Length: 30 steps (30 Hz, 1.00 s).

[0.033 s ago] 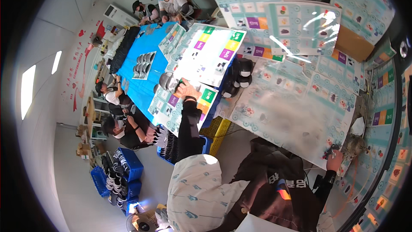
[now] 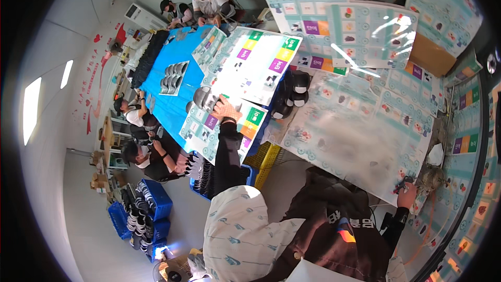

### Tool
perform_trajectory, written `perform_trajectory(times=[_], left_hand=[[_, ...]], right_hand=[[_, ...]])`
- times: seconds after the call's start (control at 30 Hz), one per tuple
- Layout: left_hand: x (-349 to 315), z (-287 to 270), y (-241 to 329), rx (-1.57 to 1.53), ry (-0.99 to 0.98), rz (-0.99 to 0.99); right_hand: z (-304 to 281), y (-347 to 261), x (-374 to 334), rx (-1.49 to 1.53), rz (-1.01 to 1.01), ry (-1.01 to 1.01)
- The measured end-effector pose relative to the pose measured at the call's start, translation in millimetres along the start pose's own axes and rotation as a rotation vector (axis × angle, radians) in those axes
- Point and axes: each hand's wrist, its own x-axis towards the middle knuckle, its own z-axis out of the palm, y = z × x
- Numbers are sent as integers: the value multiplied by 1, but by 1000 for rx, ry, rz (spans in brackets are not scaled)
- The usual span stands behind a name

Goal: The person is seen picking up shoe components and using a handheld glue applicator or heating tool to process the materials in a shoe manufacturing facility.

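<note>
My left hand (image 2: 227, 110) reaches over a printed board at the near edge of the blue table. Its fingers are closed on the edge of a grey curved piece (image 2: 213, 102), one of a small overlapping group of shell-like pieces. At the far right, my right hand (image 2: 406, 197) grips a small dark tool shaped like a spray gun (image 2: 403, 183), by the corner of a pale printed board (image 2: 360, 149) with a smudged grey middle. Fingers hide part of both held things.
Grey pieces lie in rows on a white sheet (image 2: 174, 77) upon the blue table cover (image 2: 156, 99). Dark rounded pieces (image 2: 298, 84) sit between the boards. Upright printed panels (image 2: 373, 31) stand behind. Blue crates (image 2: 156, 198) hold more pieces on the floor. Several co-workers sit around the table.
</note>
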Motion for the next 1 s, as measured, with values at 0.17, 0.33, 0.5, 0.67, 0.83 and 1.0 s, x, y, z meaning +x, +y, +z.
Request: perform_trajectory(times=[0.17,0.33,0.5,0.67,0.83,1.0], left_hand=[[55,44,-39,16,11,112],[82,71,-66,-92,-30,160],[104,92,-71,-101,-6,163],[83,79,-58,-28,255,234],[-43,64,60,-1254,7,781],[-92,169,184,-1156,-662,310]], right_hand=[[-5,-59,-5,-46,32,-17],[-11,-118,-3,-20,49,-40],[-20,-158,-11,-24,66,-104],[-23,-181,-13,-2,18,-23],[-42,-201,-33,21,226,-93],[-43,-187,-61,-17,99,-7]])
